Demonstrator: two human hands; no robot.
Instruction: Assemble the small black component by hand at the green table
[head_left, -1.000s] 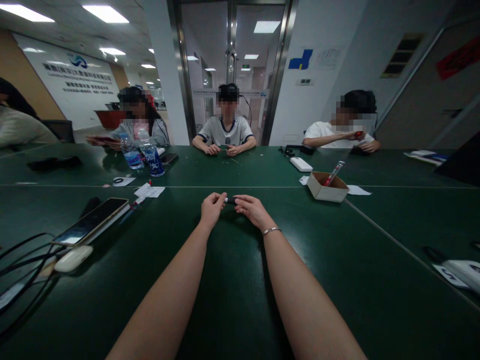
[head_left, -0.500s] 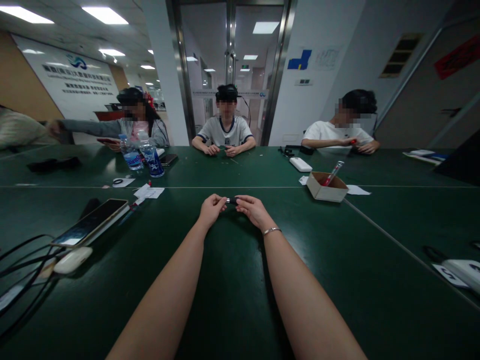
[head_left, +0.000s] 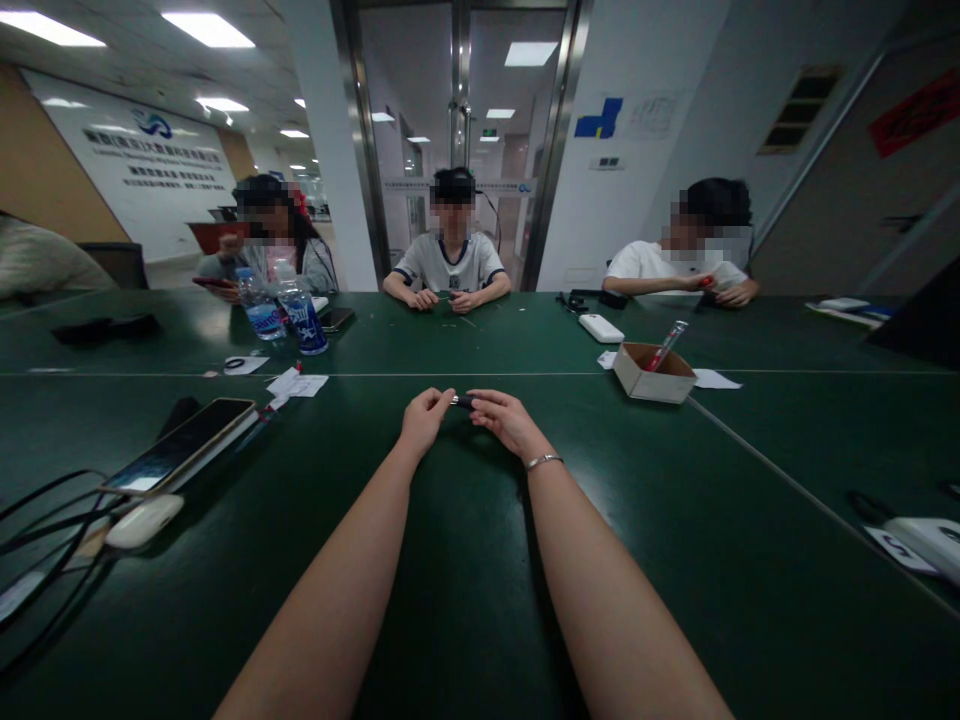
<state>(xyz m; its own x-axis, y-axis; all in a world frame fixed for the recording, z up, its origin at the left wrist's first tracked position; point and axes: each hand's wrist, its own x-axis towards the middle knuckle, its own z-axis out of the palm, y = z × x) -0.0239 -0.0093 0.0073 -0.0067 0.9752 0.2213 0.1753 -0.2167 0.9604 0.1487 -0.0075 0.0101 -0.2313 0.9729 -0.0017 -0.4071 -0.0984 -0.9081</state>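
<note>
Between my two hands, just above the green table (head_left: 465, 560), is a small black stick with a silver end (head_left: 463, 402); its exact kind is too small to tell. My left hand (head_left: 426, 418) pinches the silver end between thumb and forefinger. Around the black end are the thumb and fingers of my right hand (head_left: 510, 420), closed loosely, which hide part of it. A metal bracelet (head_left: 544, 461) circles my right wrist.
Left of my arms lie a phone (head_left: 184, 445), a white rounded case (head_left: 145, 521) and black cables. Two bottles (head_left: 306, 322) stand farther back. An open box (head_left: 655, 380) holding a red-and-clear tube is at right. Several people sit across the table.
My right fingers have loosened and spread slightly around the black end. My left hand stays nearly in place. At far left, a person's outstretched arm has drawn back.
</note>
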